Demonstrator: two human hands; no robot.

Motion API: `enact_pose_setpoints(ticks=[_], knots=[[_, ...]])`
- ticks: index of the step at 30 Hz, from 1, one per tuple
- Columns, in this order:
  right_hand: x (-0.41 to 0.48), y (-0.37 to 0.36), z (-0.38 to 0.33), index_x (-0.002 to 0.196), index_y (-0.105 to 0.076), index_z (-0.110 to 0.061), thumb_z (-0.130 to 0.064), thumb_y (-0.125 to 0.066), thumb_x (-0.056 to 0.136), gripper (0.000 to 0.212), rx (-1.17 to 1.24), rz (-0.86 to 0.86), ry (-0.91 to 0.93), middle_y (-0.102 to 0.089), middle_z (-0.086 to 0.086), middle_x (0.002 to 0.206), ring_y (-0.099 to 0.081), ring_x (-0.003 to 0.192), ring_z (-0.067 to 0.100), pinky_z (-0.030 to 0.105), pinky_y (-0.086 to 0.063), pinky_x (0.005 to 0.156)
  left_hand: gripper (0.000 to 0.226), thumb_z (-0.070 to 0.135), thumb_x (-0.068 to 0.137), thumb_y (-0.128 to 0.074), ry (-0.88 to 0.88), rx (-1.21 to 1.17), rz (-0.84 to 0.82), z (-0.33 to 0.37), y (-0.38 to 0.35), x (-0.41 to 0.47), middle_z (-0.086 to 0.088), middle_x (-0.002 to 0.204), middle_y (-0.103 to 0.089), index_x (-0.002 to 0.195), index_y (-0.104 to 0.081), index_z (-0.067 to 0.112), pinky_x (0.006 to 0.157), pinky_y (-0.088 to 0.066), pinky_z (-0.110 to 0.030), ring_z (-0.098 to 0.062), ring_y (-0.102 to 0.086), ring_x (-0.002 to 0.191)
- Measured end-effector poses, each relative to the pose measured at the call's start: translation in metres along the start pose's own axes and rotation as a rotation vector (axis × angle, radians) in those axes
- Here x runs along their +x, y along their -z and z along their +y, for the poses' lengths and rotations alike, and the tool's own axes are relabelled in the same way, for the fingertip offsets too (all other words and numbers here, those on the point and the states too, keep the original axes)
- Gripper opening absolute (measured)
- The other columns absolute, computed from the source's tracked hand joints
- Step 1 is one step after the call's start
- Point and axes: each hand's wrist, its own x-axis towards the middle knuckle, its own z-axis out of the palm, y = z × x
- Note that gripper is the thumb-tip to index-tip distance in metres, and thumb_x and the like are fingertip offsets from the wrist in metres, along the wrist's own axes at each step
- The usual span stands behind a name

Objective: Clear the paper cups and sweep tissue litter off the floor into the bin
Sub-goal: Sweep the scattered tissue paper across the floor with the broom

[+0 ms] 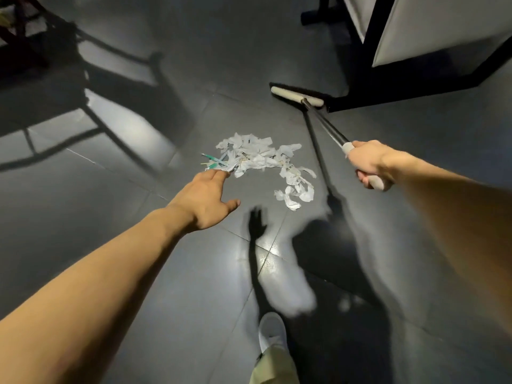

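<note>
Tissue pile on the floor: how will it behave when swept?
Probably very light and floppy: the tissue pile is torn, crumpled scraps. Loose pieces, so likely to scatter rather than move as one. Glossy floor should let them slide before the broom.

White tissue litter (pixel 266 162), grey floor (pixel 194 273)

Torn white tissue heap (pixel 266 164) lay on the dark grey floor tiles (pixel 194 273). Pale flat-headed broom (pixel 324 121) stood right of it, head beside the black table frame (pixel 401 91). Dark wooden chair (pixel 61 40) behind-left.
</note>
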Motion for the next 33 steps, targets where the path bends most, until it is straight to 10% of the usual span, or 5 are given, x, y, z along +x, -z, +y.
enact_pose_setpoints(ticks=[11,22,33], knots=[[-0.105,-0.030,0.059,0.087,-0.041,-0.016,-0.015,-0.023,0.094,0.020,-0.003,-0.121,-0.137,-0.039,0.009,0.073,-0.031,0.053,0.017,0.017,-0.026,0.046,0.067,0.039,0.091,-0.054,-0.064,-0.026,-0.001,0.050,-0.029,-0.046,-0.011,0.151,-0.030,0.146,-0.027,0.010,0.114,-0.023,-0.033,-0.026,-0.025,0.139],[-0.275,-0.029,0.164,0.115,-0.056,-0.010,-0.016,-0.033,0.095,0.031,0.145,-0.200,-0.021,-0.042,0.003,0.056,-0.036,0.043,0.015,0.025,-0.034,0.042,0.067,0.040,0.092,-0.055,-0.061,-0.040,0.048,0.095,-0.069,-0.198,-0.011,0.151,-0.030,0.146,-0.027,0.010,0.114,-0.022,-0.033,-0.026,-0.025,0.139],[-0.372,0.001,0.096,0.122,-0.053,-0.022,-0.006,-0.047,0.095,0.031,0.301,-0.240,0.074,-0.037,0.003,0.057,-0.033,0.038,0.011,0.018,-0.035,0.037,0.068,0.040,0.092,-0.054,-0.013,-0.066,0.223,0.066,0.042,-0.294,-0.010,0.151,-0.030,0.146,-0.027,0.008,0.113,-0.022,-0.031,-0.025,-0.024,0.140]])
